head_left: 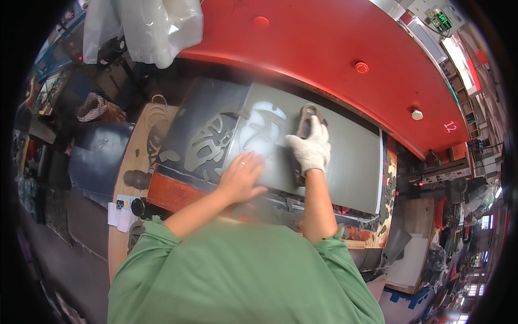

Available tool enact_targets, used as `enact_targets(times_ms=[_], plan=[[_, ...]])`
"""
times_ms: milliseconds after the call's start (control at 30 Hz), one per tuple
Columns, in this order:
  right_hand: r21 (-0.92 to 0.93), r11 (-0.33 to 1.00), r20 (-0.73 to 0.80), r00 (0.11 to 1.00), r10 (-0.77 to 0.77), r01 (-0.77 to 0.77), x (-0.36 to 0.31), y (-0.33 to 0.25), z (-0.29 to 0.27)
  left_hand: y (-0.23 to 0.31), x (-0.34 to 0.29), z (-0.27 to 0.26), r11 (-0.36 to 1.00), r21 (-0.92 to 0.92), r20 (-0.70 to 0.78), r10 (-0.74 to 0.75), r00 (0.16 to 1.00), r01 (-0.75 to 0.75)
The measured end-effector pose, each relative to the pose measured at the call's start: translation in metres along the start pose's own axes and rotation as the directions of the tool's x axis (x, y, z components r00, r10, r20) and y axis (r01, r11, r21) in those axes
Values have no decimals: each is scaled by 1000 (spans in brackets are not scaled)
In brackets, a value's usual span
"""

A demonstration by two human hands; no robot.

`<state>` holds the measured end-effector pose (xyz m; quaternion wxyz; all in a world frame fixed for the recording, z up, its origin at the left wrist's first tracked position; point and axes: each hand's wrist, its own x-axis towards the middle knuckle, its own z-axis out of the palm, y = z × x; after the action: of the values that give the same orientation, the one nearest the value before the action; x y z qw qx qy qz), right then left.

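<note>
My right hand point(311, 150), in a white knit glove, grips a long dark cutting die point(309, 112). The die has a looped, shoe-sole-like outline and rests on a smooth grey sheet point(350, 167); the glove hides its middle. To the left, my bare left hand point(242, 177), with a ring, lies flat, fingers stretched out, at the lower edge of a pale cut-out area point(261, 129) in the sheet. Beside that hand are grey cut pieces with curved openings point(209, 143), lying on the dark left part of the work surface.
A large red machine beam point(313, 43) with knobs spans the far side. Clear plastic bags point(154, 27) hang at the far left. A wooden side table point(120, 240) carries a phone point(123, 202), a round black-topped object point(138, 207) and cut pieces. Dark scraps point(389, 183) litter the right edge.
</note>
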<state>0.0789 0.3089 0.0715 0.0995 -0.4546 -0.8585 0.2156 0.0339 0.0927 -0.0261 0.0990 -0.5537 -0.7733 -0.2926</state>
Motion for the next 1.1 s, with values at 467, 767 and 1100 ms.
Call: enact_targets(times_ms=[467, 767, 1100], plan=[[-232, 957, 60, 980, 192, -173, -5, -34, 13, -2, 1, 12, 998, 51, 79, 30, 996, -34], [-22, 890, -348, 831, -434, 455, -74, 92, -9, -26, 27, 24, 993, 109, 179, 25, 984, -45], [-43, 772, -521, 645, -559, 634, -91, 130, 11, -70, 90, 17, 967, 238, 178, 47, 983, -89]])
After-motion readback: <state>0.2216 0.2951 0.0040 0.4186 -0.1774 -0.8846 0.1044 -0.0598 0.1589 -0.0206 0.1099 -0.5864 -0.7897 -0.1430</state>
